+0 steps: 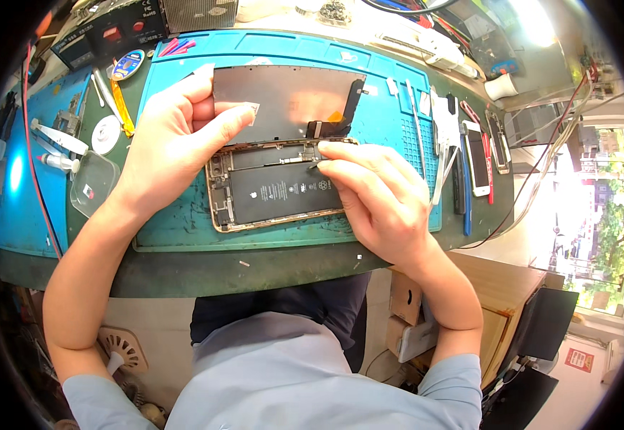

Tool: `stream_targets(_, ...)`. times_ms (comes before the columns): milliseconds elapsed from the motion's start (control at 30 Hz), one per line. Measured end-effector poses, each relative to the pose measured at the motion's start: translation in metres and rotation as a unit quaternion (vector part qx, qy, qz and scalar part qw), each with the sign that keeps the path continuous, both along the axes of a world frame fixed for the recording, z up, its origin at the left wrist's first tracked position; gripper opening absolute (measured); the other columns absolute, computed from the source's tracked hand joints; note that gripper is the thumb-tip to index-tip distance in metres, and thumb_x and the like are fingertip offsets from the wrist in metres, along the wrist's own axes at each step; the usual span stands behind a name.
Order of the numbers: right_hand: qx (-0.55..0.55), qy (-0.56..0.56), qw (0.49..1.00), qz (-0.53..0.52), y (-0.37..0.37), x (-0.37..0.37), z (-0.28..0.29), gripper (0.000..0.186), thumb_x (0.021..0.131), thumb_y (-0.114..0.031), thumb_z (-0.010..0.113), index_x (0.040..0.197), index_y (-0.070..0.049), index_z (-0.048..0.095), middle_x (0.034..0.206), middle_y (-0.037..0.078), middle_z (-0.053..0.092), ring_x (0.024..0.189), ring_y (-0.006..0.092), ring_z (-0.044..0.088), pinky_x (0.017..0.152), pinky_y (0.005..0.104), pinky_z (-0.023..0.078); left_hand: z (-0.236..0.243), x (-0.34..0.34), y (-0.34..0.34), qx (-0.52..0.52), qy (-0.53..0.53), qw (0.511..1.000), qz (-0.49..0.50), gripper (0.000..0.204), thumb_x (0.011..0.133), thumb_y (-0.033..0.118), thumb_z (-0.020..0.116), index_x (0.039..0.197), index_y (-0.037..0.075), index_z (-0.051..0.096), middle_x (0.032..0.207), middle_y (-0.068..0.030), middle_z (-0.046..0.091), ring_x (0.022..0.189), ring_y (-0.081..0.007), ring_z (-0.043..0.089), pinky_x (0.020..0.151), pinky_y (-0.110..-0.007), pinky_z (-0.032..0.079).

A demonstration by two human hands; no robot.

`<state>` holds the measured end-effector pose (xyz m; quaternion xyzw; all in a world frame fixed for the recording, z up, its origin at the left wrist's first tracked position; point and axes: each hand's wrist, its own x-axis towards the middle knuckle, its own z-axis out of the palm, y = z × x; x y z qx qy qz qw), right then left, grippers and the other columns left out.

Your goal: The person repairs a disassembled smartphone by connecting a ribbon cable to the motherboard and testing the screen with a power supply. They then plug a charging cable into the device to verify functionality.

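An opened phone body (pixel 283 188) lies on the blue-green work mat, its black battery and inner parts facing up. Along its far edge a dark phone screen (pixel 276 93) is raised, back side showing, with a ribbon cable and a bit of amber tape near its right end. My left hand (pixel 183 132) grips the screen's left end between thumb and fingers. At the right end of the phone body, my right hand (pixel 380 190) is closed, its fingertips over the parts beside the battery. A small dark tip shows by them; what they hold is hard to make out.
A clear plastic box (pixel 95 183), a solder spool (pixel 127 64) and syringes (pixel 57 147) stand to the left. On the right lie a white phone (pixel 477 159), a blue-handled tool (pixel 467 201) and tweezers (pixel 444 150). A black box (pixel 111 32) sits at the far left.
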<state>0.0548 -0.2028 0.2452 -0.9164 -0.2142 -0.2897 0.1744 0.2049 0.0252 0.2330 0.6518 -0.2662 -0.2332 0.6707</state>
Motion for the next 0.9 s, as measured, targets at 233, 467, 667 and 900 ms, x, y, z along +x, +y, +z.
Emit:
stream_targets(233,-0.007,0.011,1.0,-0.017,0.0058,0.0032,-0.0041,0.036,0.073,0.006,0.073,0.108,-0.001,0.07,0.117,0.013,0.073,0.096,0.0285,0.072,0.083,0.0367,0.06,-0.0014,0.0054,-0.0007,-0.012,0.016,1.0,-0.02,0.025,0.099,0.009,0.071,0.117,-0.005,0.063,0.11,-0.0086,0.072,0.097,-0.0091,0.069,0.084,-0.026,0.057)
stream_targets(467,-0.041,0.007,0.999,-0.021,0.0067,0.0005,-0.0019,0.037,0.072,0.004,0.072,0.109,-0.002,0.071,0.115,0.013,0.074,0.096,0.0261,0.073,0.08,0.0348,0.061,0.0032,0.0044,-0.0019,-0.032,0.041,0.998,-0.044,0.033,0.101,0.008,0.066,0.13,-0.006,0.06,0.113,-0.0071,0.072,0.1,-0.0091,0.068,0.088,-0.027,0.056)
stream_targets(667,-0.033,0.007,0.999,-0.014,0.007,0.0033,-0.0029,0.038,0.073,0.004,0.072,0.11,-0.001,0.07,0.109,0.012,0.074,0.095,0.0273,0.073,0.079,0.0351,0.06,0.0064,0.005,-0.0016,-0.026,0.05,0.997,-0.056,0.033,0.102,0.007,0.063,0.133,-0.005,0.059,0.117,-0.0073,0.071,0.102,-0.0098,0.067,0.092,-0.027,0.055)
stream_targets(900,0.042,0.028,0.999,-0.017,0.0067,0.0092,-0.0044,0.033,0.083,0.007,0.073,0.114,-0.001,0.065,0.104,0.012,0.073,0.092,0.0294,0.072,0.081,0.0374,0.059,0.0042,0.0052,0.0012,-0.045,0.039,0.995,-0.079,0.031,0.104,0.007,0.061,0.133,-0.005,0.059,0.119,-0.0061,0.069,0.106,-0.0091,0.065,0.093,-0.027,0.054)
